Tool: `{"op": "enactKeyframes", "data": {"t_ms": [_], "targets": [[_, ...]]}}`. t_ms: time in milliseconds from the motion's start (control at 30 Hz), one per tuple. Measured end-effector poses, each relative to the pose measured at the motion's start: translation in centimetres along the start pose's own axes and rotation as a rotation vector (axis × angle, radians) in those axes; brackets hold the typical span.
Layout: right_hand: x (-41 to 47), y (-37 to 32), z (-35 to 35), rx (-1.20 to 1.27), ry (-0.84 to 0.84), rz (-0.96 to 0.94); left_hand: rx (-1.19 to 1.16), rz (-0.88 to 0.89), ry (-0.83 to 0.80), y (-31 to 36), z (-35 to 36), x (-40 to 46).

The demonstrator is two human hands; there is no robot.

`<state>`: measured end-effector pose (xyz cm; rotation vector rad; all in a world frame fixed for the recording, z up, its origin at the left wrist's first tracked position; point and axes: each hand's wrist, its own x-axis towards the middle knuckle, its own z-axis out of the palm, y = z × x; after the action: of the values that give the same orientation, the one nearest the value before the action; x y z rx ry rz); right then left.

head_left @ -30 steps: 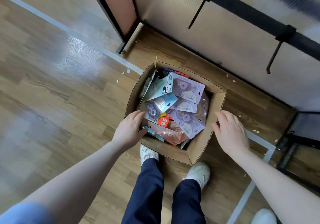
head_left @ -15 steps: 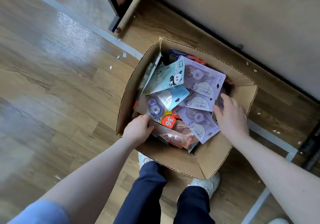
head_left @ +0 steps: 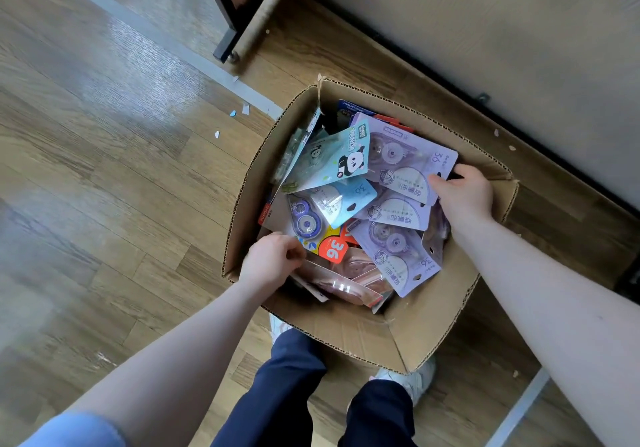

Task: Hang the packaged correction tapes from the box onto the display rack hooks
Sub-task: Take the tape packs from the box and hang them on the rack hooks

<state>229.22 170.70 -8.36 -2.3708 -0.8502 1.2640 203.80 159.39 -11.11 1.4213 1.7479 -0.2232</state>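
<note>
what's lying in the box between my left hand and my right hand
In the head view, overlapping correction tape packs lie between the left hand and right hand: one with an orange 36 sticker and purple packs.

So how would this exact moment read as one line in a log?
stage: picking from brown cardboard box | left hand: among packs at near edge | right hand: gripping purple correction-tape pack | hung: none visible

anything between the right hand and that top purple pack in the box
Nothing visible. The right hand is already on the near edge of the top purple pack, which lies uncovered on the pile in the box, apart from the panda pack overlapping its left side.
</note>
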Motion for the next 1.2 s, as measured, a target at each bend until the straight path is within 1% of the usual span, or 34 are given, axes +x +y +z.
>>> {"op": "enactKeyframes", "data": {"t_ms": [167,333,467,600,667,767,833,967,1200], "targets": [[-0.2,0.3,0.2,0.075,-0.023,0.002,0.034,0.048,-0.024,-0.1,0.1,-0.3],[-1.3,0.4,-1.0,0.106,-0.006,-0.054,-0.001,0.143,-0.063,0.0,-0.5,-1.0],[-1.9,0.5,-2.1,0.108,-0.019,-0.050,-0.122,0.098,-0.056,0.3,-0.6,-1.9],[-2.1,0.9,-3.2,0.078,-0.027,-0.051,-0.145,0.073,-0.022,0.9,-0.2,-2.4],[-2.2,1.1,-3.6,0.064,-0.022,-0.054,-0.141,0.052,-0.066,1.1,0.2,-2.6],[-2.3,1.4,-3.9,0.053,-0.018,-0.044,-0.074,0.067,-0.151,0.8,1.0,-2.8],[-2.5,1.5,-4.2,0.041,-0.018,-0.041,-0.023,0.067,-0.164,0.8,1.0,-2.9],[-2.7,1.6,-5.1,0.007,0.008,-0.067,0.055,0.083,-0.121,2.1,-0.3,-3.0],[-4.6,-0.3,-6.9,-0.119,0.099,-0.112,0.037,0.131,0.006,4.7,-4.5,-3.8]]}}
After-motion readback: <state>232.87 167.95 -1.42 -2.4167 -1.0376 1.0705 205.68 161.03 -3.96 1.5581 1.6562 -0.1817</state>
